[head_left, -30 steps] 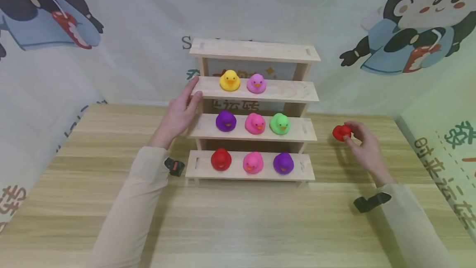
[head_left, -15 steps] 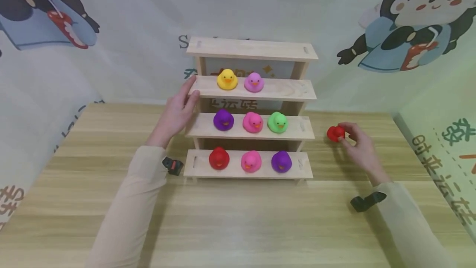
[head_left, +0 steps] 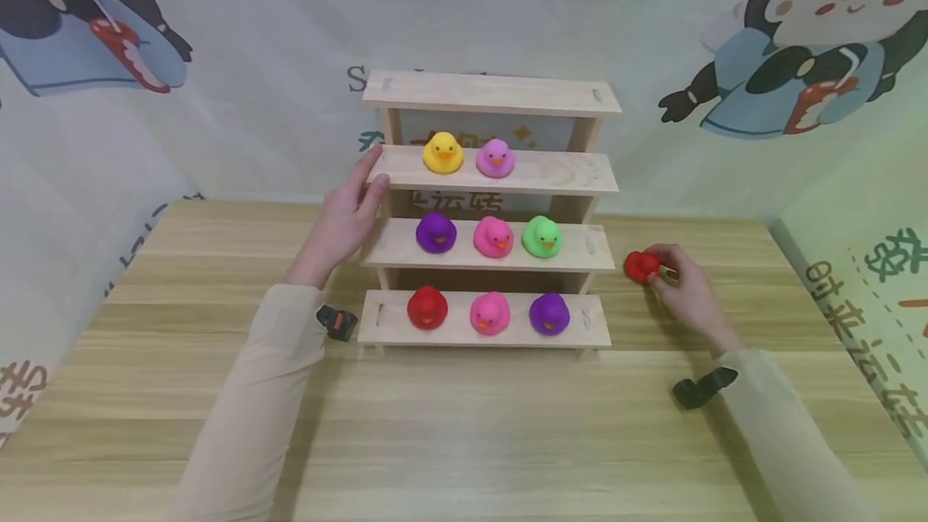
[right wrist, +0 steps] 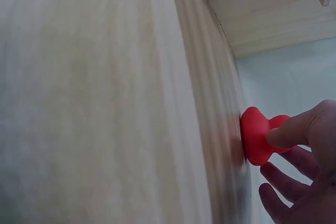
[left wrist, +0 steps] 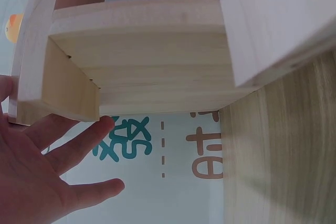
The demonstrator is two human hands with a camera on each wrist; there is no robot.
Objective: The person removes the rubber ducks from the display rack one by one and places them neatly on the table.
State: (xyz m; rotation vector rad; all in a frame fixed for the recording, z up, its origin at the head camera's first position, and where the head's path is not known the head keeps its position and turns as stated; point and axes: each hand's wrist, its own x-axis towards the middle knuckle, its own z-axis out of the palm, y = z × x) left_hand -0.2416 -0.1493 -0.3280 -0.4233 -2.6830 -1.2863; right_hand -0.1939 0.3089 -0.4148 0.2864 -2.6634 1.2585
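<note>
A four-tier wooden shelf stands in the middle of the table. My left hand rests against its left end at the second tier from the top; the left wrist view shows several fingers straight and spread beside the wood. Right of the shelf, my right hand pinches a red rubber duck between thumb and fingers. In the right wrist view the duck is right at the tabletop; whether it touches, I cannot tell. The second tier bears a yellow duck and a lilac duck.
On the third tier sit a purple duck, a pink duck and a green duck. The bottom tier bears a red duck, a pink duck and a purple duck. A printed cloth hangs behind the table.
My right hand has moved left and slightly nearer with the red duck, toward the shelf. My left hand keeps its place at the shelf's end. The ducks on the shelf have not moved.
</note>
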